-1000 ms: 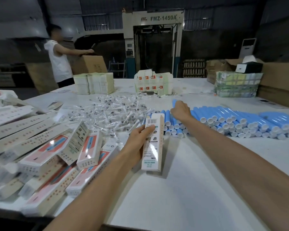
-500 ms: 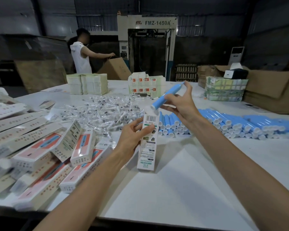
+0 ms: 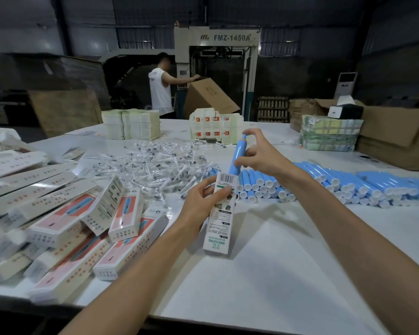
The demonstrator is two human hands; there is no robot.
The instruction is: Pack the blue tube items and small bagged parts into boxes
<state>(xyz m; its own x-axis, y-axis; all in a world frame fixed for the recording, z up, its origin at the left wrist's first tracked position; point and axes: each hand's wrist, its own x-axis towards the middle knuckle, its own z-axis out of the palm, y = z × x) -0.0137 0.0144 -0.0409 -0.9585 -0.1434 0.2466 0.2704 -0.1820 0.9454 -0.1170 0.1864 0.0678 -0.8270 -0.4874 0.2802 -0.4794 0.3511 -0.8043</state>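
We hold a narrow white box [image 3: 218, 213] tilted near upright over the white table [image 3: 288, 274]. Our left hand [image 3: 201, 199] grips its upper part, so the open mouth faces up. Our right hand [image 3: 260, 154] pinches a blue tube [image 3: 238, 154] upright with its lower end at that mouth, seemingly lined up to slide straight in. More blue tubes [image 3: 348, 182] lie in rows at three o'clock of the box, within easy reach. The small bagged parts [image 3: 155, 163] are heaped at eleven o'clock, and other boxes [image 3: 78, 213] are piled at nine o'clock.
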